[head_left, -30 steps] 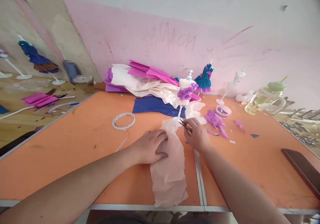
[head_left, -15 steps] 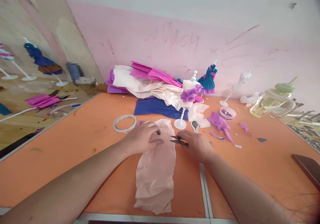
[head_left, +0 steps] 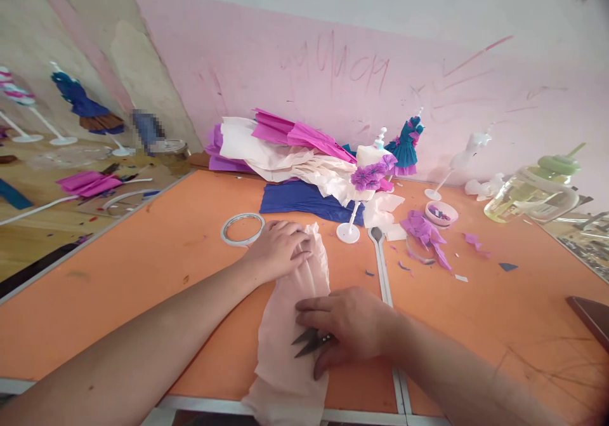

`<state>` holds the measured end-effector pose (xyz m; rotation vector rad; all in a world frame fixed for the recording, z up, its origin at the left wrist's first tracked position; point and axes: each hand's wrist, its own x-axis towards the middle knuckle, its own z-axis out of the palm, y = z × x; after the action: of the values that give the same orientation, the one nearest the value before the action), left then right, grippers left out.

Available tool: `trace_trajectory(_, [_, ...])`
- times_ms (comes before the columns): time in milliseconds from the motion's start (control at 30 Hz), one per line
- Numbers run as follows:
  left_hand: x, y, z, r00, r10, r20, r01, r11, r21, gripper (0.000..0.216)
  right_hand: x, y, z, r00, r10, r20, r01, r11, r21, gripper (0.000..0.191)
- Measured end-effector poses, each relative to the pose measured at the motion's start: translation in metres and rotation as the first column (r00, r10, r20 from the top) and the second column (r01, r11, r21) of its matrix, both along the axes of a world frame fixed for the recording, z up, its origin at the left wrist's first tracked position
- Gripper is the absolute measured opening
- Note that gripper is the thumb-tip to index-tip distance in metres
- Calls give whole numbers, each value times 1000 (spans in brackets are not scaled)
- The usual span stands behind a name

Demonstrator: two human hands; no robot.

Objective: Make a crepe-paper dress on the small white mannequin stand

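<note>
A long strip of pale peach crepe paper (head_left: 290, 343) lies lengthwise before me, its near end hanging over the table's front edge. At its far end, my left hand (head_left: 280, 248) is closed on the paper, with folds running from the fingers. My right hand (head_left: 354, 324) holds dark thread snips (head_left: 309, 341), their blades apart and pointing left above the strip. Its index and middle fingers stretch onto the paper. Beyond the strip stands a small white dress form (head_left: 371, 156) with purple paper flowers (head_left: 373, 175) around it.
A tape roll (head_left: 242, 229) sits left of the strip. Behind are stacked crepe papers (head_left: 285, 140) and a blue sheet (head_left: 309, 202). To the right are a spoon (head_left: 377, 235), purple scraps (head_left: 423, 229), a pink dish (head_left: 441, 214) and a yellow-green jug (head_left: 533, 191).
My right hand has come nearer to me and left, with the snips now over the paper. The strip has shifted toward me past the edge. My left hand stays at its far end.
</note>
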<state>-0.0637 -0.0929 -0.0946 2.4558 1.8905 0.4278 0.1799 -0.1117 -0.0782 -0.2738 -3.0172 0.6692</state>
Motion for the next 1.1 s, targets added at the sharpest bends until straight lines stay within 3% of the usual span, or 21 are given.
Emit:
trace_trajectory(67, [4, -1, -3, 1000, -31, -2, 31, 1000, -1, 33, -1, -3, 1, 1000, 17, -1, -17, 1000, -17, 54])
trace_trajectory(267, [4, -3, -12, 991, 128, -36, -127, 991, 32, 49, -3, -10, 6, 997, 19, 72, -19, 1000, 7, 47])
trace_trajectory(367, [4, 0, -9, 999, -38, 8, 37, 998, 56, 48, -2, -10, 9, 997, 13, 72, -13, 1000, 5, 49])
trace_trajectory(467, [6, 4, -14, 981, -161, 105, 168, 983, -72, 49, -2, -9, 11, 997, 8, 75, -8, 1000, 5, 57])
trace_trajectory(633, [6, 5, -25, 996, -42, 81, 56, 983, -174, 78, -3, -9, 11, 990, 47, 135, -49, 999, 12, 65])
trace_trajectory(733, [3, 8, -21, 999, -41, 33, 45, 989, -140, 90, -2, -12, 9, 988, 53, 142, -55, 998, 10, 62])
trace_trajectory(800, [-1, 11, -18, 999, -5, 53, 11, 994, -106, 93, -2, -15, 9, 988, 67, 142, -66, 998, -14, 56])
trace_trajectory(900, [-6, 13, -15, 993, 59, 101, -41, 984, -175, 88, -1, -15, 11, 990, 81, 116, -75, 996, -54, 54])
trace_trajectory(1033, [-5, 9, -17, 992, -40, 117, 68, 968, -241, 106, 9, 0, 13, 998, -63, 0, 63, 997, -52, 73])
trace_trajectory(1100, [0, 5, -20, 984, -116, 133, 144, 962, -233, 110, 14, 11, 11, 981, -167, -94, 162, 985, -56, 67])
